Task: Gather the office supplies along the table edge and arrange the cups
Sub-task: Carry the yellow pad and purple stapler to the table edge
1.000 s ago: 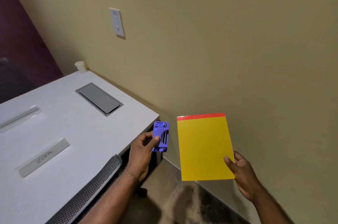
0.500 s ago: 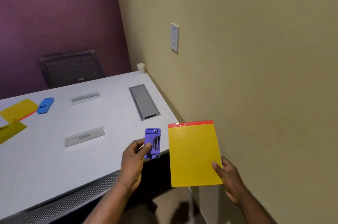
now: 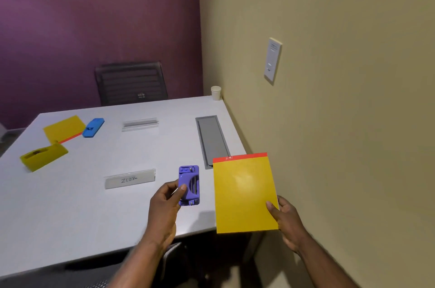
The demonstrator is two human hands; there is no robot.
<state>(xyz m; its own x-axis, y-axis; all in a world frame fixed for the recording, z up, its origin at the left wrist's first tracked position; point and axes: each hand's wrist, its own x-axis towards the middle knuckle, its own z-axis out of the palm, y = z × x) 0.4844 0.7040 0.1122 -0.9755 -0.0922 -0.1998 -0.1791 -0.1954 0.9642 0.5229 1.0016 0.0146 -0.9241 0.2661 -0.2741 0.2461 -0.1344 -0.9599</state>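
Two things held: a purple stapler (image 3: 189, 185) and a yellow notepad (image 3: 244, 193), both lifted above the near right corner of the table (image 3: 70, 212).
Purple stapler: pinched in the left hand (image 3: 164, 205), thumb on its near left face, other fingers curled behind it; it stands on end, sticking up and to the right of the hand.
Yellow notepad: gripped at its near right corner by the right hand (image 3: 286, 219), thumb on the front, fingers behind; red strip at its far edge; it hangs partly past the table's right edge, beside the tan wall (image 3: 353, 123).
Gap: stapler and notepad are near each other but apart.
Name card: a clear holder reading ZEBRA (image 3: 130, 179) lies just left of the left hand.
Second card holder: clear holder (image 3: 140, 123) farther back, mid-table.
Grey panel: cable hatch (image 3: 211, 140) set into the table along the right side, its near end hidden by the notepad.
Far left group: second yellow pad (image 3: 64, 128), blue stapler (image 3: 93, 127) touching its right edge, yellow tape dispenser (image 3: 43, 157) nearer.
Cup: one white cup (image 3: 215, 92) upright at the far right corner.
Chair: dark chair (image 3: 130, 84) behind the far edge, against the purple wall.
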